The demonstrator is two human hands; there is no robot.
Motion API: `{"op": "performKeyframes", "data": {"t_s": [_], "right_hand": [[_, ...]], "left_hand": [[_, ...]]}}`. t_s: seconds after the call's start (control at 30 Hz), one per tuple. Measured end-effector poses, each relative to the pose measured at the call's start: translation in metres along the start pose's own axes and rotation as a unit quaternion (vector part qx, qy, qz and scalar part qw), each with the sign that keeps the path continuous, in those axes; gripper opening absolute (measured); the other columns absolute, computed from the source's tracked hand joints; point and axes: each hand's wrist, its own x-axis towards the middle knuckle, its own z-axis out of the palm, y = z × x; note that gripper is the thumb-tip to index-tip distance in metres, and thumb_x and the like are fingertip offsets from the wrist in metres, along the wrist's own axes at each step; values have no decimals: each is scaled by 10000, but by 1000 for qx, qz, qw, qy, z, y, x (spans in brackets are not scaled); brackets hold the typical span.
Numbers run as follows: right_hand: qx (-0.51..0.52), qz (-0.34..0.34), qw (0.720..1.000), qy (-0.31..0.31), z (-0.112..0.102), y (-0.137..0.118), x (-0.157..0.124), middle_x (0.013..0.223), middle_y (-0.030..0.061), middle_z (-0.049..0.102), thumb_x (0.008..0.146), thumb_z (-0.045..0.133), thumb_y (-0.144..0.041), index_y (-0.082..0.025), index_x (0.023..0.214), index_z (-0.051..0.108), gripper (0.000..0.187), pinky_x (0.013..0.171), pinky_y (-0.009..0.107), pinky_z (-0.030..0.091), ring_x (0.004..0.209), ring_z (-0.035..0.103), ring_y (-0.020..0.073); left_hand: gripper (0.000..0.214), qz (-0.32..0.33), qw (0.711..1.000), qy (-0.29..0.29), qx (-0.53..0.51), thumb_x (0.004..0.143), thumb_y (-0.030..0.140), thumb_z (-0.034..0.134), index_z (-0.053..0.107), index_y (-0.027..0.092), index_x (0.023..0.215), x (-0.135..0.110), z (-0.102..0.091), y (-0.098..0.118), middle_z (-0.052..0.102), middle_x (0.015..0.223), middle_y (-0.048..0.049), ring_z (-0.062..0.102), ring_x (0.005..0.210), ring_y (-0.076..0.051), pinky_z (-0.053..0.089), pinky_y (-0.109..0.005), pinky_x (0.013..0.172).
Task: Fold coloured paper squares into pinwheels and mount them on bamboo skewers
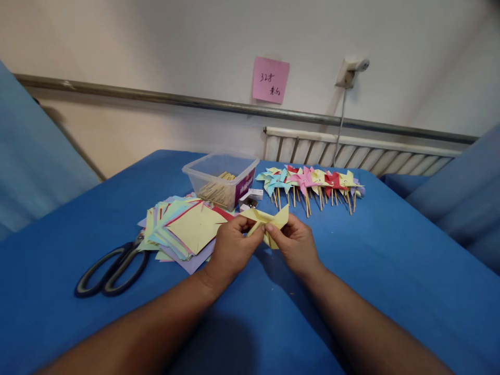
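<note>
while the left hand (233,244) pinches it from eight o'clock and the right hand (300,244) from four, the folded yellow paper (276,220) sits between them.

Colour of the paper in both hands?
Pale yellow paper; shows best in the head view.
</note>
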Motion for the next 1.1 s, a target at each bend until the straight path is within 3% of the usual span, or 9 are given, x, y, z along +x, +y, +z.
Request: {"op": "performKeyframes", "data": {"t_s": [0.3, 0.53, 0.7, 1.1], "right_hand": [[-48, -4, 999, 13, 0, 1, 0, 756, 16, 657, 743, 672, -330, -177, 866, 649, 197, 581, 258, 460, 642, 576, 141], [-11, -12, 1000, 7, -1, -2, -1, 790, 20, 667, 760, 672, -334, -182, 903, 644, 211, 610, 269, 473, 663, 584, 141], [-10, -20, 1000, 13, 1, -3, -2, 794, 23, 673, 752, 685, -337, -191, 932, 655, 234, 618, 274, 476, 693, 606, 156], [28, -22, 999, 0, 2, -6, -3, 776, 9, 673, 749, 692, -314, -200, 929, 641, 220, 652, 279, 486, 727, 620, 160]], "left_hand": [[178, -8, 1000, 2, 19, 702, 319, 682, 684, 148, 749, 0, 0, -1, 717, 719, -26, 649, 667, -170, 488, -241, 599], [205, -21, 998, -28, -52, 710, 323, 680, 678, 151, 821, 1, -2, 7, 707, 759, -23, 639, 693, -161, 491, -239, 619], [187, -10, 1000, -9, -22, 717, 342, 685, 676, 156, 733, 0, -3, 8, 672, 667, -1, 601, 620, -139, 459, -224, 566], [230, 32, 999, 12, -17, 738, 299, 679, 711, 181, 932, -4, 1, 1, 729, 868, -31, 666, 793, -183, 510, -276, 719]]}}
